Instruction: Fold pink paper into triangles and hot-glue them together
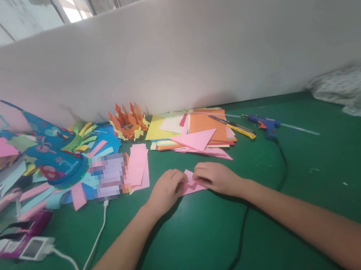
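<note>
Pink folded paper (191, 184), head view: lies on the green table (343, 148), between the fingertips of both hands. Left hand (167, 189): fingers curled, closed on the paper's left part. Right hand (221, 179): fingers likewise closed on the right part; thumbs largely hidden. Just left of the left fingers: pink sheets (137, 168); farther beyond, an orange-and-yellow paper crown (129, 124). Beyond both sets of fingers: coloured paper stack (208, 123). Beyond and right of the right fingers: yellow cutter (244, 130), then blue glue gun (264, 124).
</note>
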Demonstrator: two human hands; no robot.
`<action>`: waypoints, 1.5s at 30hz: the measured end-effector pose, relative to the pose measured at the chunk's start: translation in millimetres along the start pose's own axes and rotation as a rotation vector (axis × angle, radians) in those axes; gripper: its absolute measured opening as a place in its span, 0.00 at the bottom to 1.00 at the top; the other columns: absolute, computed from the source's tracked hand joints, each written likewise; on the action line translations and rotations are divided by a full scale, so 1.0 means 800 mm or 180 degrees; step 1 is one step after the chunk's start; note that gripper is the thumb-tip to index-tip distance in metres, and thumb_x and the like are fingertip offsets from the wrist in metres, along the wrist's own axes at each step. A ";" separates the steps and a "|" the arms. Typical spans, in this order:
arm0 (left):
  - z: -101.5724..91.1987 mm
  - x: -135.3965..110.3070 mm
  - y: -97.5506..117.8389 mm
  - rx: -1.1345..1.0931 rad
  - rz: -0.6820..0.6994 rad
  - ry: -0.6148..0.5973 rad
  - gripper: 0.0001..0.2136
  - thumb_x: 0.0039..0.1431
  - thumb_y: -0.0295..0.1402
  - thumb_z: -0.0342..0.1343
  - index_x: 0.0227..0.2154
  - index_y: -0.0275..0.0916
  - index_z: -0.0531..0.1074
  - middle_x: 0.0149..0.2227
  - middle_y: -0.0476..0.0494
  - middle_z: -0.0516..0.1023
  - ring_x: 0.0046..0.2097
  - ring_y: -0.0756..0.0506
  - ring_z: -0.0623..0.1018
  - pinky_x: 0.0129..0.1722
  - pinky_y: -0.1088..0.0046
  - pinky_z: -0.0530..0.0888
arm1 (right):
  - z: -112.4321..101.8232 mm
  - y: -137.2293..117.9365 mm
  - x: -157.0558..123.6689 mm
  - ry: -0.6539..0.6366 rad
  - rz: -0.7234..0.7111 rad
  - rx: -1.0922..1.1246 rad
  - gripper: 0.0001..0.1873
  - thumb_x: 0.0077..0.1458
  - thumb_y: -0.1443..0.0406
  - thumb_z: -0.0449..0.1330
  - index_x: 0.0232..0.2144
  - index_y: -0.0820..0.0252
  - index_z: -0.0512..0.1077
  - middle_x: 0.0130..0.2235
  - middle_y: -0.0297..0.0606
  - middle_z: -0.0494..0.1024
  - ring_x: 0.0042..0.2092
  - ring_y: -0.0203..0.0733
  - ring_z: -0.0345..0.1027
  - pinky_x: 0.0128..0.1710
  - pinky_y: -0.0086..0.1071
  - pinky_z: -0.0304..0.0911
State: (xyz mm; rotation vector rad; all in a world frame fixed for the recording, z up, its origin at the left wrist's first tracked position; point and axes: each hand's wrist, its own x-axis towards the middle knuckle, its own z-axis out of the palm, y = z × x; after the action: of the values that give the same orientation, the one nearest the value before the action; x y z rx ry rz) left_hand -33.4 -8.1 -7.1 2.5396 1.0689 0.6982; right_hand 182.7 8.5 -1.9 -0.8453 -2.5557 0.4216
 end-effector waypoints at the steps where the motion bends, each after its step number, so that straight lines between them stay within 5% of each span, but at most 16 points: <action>1: 0.000 0.000 0.000 0.0082 0.0067 -0.0062 0.06 0.60 0.23 0.46 0.32 0.38 0.66 0.34 0.45 0.71 0.38 0.47 0.69 0.38 0.72 0.66 | 0.000 0.001 0.000 -0.0031 -0.0080 -0.0124 0.10 0.60 0.69 0.49 0.32 0.61 0.70 0.33 0.39 0.71 0.35 0.39 0.63 0.35 0.29 0.56; 18: -0.016 -0.002 -0.006 0.0405 0.0704 -0.0492 0.11 0.65 0.27 0.43 0.35 0.37 0.71 0.39 0.43 0.72 0.39 0.48 0.69 0.41 0.72 0.66 | 0.000 0.010 -0.006 -0.0133 -0.0598 -0.0874 0.15 0.63 0.67 0.47 0.37 0.58 0.74 0.38 0.38 0.75 0.36 0.37 0.63 0.32 0.29 0.53; 31: -0.023 0.002 0.000 0.0619 0.0837 -0.0758 0.13 0.66 0.28 0.42 0.32 0.37 0.72 0.36 0.45 0.74 0.39 0.48 0.70 0.41 0.72 0.67 | -0.006 0.016 -0.003 -0.0120 -0.1160 -0.0982 0.16 0.64 0.67 0.46 0.38 0.61 0.74 0.30 0.38 0.73 0.35 0.39 0.60 0.35 0.32 0.52; 36: -0.018 -0.001 0.019 0.0977 0.0476 -0.0702 0.10 0.63 0.28 0.44 0.37 0.36 0.71 0.32 0.44 0.71 0.36 0.46 0.69 0.37 0.71 0.68 | 0.000 0.003 -0.010 -0.0102 -0.0817 -0.1179 0.18 0.65 0.69 0.44 0.38 0.63 0.73 0.29 0.39 0.71 0.33 0.39 0.58 0.32 0.33 0.50; 38: -0.013 -0.001 0.027 0.1202 0.0153 -0.0652 0.11 0.62 0.34 0.48 0.42 0.34 0.70 0.34 0.42 0.70 0.37 0.45 0.69 0.36 0.69 0.69 | 0.003 -0.008 -0.012 -0.0063 -0.0550 -0.1273 0.19 0.65 0.67 0.42 0.37 0.65 0.73 0.28 0.40 0.69 0.32 0.39 0.57 0.31 0.33 0.49; 45: -0.008 0.003 0.033 0.1448 -0.0146 -0.0838 0.11 0.63 0.36 0.48 0.35 0.35 0.72 0.36 0.41 0.69 0.38 0.45 0.70 0.37 0.70 0.70 | 0.000 -0.030 -0.020 -0.0321 -0.0087 -0.1016 0.15 0.63 0.65 0.46 0.43 0.67 0.69 0.35 0.45 0.69 0.37 0.43 0.59 0.36 0.35 0.55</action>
State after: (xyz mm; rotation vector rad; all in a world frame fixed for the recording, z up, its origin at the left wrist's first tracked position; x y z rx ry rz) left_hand -19.8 -23.4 10.6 2.8591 1.3018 0.1024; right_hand 182.6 -19.9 3.1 -0.9163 -2.7695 0.0465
